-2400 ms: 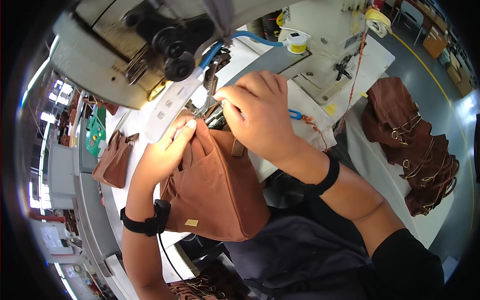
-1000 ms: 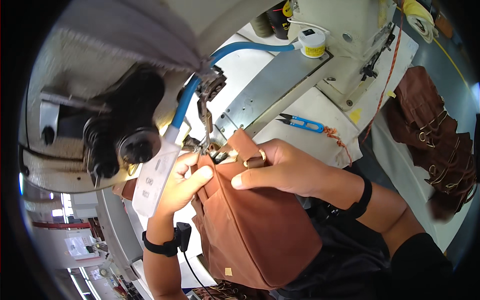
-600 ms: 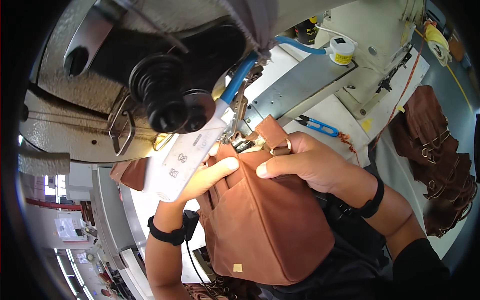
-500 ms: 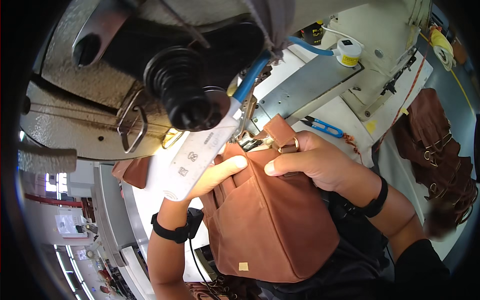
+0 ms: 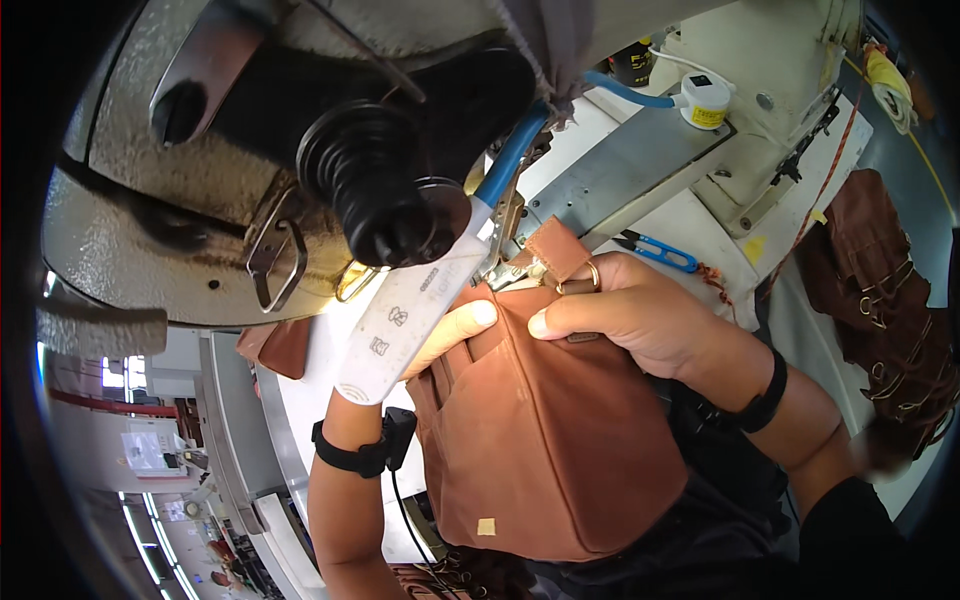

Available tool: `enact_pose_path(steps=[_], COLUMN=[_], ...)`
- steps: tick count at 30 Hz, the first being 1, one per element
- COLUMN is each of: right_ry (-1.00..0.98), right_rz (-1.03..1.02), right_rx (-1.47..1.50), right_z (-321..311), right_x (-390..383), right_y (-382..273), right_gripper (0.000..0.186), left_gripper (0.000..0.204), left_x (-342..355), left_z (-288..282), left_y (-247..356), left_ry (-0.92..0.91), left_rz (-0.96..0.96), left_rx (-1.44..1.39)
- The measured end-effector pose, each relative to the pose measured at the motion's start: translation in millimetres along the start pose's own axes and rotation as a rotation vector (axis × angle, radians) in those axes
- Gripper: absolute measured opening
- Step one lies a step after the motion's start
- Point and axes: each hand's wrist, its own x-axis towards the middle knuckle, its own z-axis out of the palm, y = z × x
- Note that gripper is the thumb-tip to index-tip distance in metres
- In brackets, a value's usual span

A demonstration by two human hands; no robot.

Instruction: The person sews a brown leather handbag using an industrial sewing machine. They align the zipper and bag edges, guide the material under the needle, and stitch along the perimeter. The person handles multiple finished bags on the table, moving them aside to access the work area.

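Observation:
A brown bag (image 5: 590,450) with a front pocket and a small pale sticker low down is tilted up before me, its top edge at the sewing machine's (image 5: 230,230) stitching area. My left hand (image 5: 450,337) grips the bag's upper left side, thumb on the outside; its fingers are hidden behind the bag and the lamp. With my right hand (image 5: 645,315) I pinch the upper right edge, thumb pressed on the outside, beside a brown strap tab (image 5: 558,248) with a metal ring (image 5: 580,282). The needle and presser foot are mostly hidden.
A white lamp (image 5: 410,320) on a blue flexible neck hangs over my left hand. Blue-handled thread snips (image 5: 655,250) lie on the table beyond my right hand. Several brown bags (image 5: 870,270) with metal rings are piled at the right. Another brown piece (image 5: 277,345) lies at left.
The bag and both hands have shifted slightly away from me, toward the machine. The view has also moved a little. Both hands keep their hold.

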Motion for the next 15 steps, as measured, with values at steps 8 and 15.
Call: enact_pose_path(steps=[8,15], right_ry=[0.142,0.329], right_rz=[-0.046,-0.262], right_rx=[-0.077,-0.739], right_z=[24.0,27.7], right_x=[-5.3,-9.1], right_y=[-11.7,-21.6], right_gripper=[0.016,0.020], left_gripper=[0.038,0.033], left_x=[3.5,1.6], left_z=[-5.6,-7.3], left_y=[1.3,31.6], left_ry=[0.060,-0.003], left_rz=[0.078,-0.006], left_rx=[0.062,-0.104])
